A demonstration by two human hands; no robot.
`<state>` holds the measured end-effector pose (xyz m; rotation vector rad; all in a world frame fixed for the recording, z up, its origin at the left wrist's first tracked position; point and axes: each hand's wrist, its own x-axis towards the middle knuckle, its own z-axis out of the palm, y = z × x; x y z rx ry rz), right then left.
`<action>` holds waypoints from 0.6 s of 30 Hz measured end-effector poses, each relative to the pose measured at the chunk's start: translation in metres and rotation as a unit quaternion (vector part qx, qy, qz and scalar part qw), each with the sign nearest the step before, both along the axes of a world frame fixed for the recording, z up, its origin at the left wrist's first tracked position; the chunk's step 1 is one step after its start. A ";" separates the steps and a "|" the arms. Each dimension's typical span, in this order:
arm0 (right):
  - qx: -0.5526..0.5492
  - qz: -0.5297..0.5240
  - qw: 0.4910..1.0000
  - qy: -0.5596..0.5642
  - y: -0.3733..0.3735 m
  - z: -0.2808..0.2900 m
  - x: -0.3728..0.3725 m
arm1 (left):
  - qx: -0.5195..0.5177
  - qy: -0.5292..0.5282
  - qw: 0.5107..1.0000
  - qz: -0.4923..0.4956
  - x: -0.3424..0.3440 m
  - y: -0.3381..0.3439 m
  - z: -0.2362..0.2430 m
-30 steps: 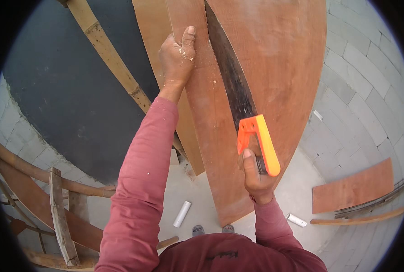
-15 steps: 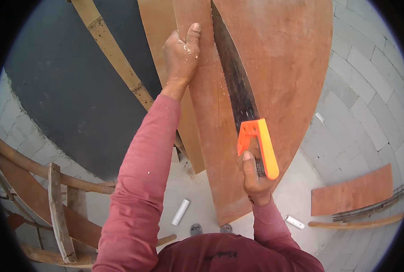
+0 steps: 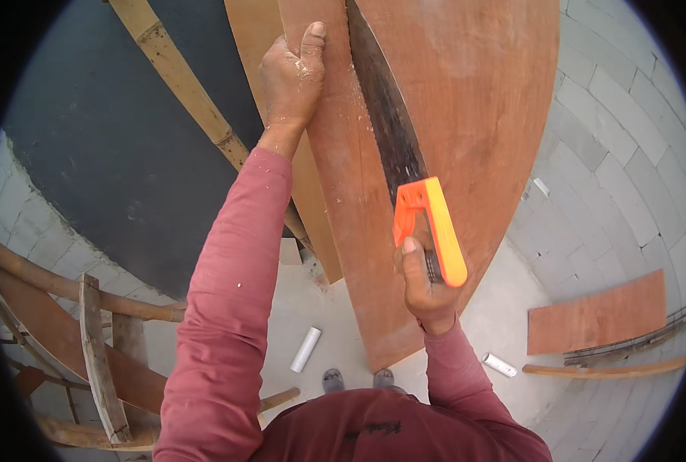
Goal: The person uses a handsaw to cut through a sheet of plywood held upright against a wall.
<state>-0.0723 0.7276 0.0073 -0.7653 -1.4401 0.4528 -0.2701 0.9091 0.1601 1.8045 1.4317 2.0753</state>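
with fingers (image 3: pixel 412 262) clamped around the orange-and-yellow handle (image 3: pixel 444 231) of a handsaw (image 3: pixel 389 123) in the right hand (image 3: pixel 429 296), thumb showing on the near side; holding the dark blade along a large reddish-brown wooden board (image 3: pixel 474 100), pointed toward the top of view, with flecks of sawdust (image 3: pixel 353 68) just beside its left edge. gripping the same board by its left side with the left hand (image 3: pixel 291 81), dusted pale across the back, with the thumb laid on top and the fingertips hidden from view. dressed in faded red sleeves (image 3: pixel 227 269), standing on a pale floor (image 3: pixel 312 304) in gray footwear (image 3: pixel 332 379) near the board's lower end. flanked at left by a light-brown board (image 3: pixel 320 223), a bamboo pole (image 3: pixel 181 77), a dark slab (image 3: pixel 112 169) and, lower down, a wooden frame (image 3: pixel 98 354). bordered by a white tube (image 3: pixel 306 350) left of the feet and another to the right, with a smaller reddish board (image 3: pixel 597 314) lying farther right near gray blocks (image 3: pixel 589 192).
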 end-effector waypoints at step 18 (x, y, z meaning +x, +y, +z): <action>0.010 -0.056 0.997 -0.056 -0.081 -0.055 0.025 | 0.090 -0.022 0.996 0.010 0.001 0.002 -0.001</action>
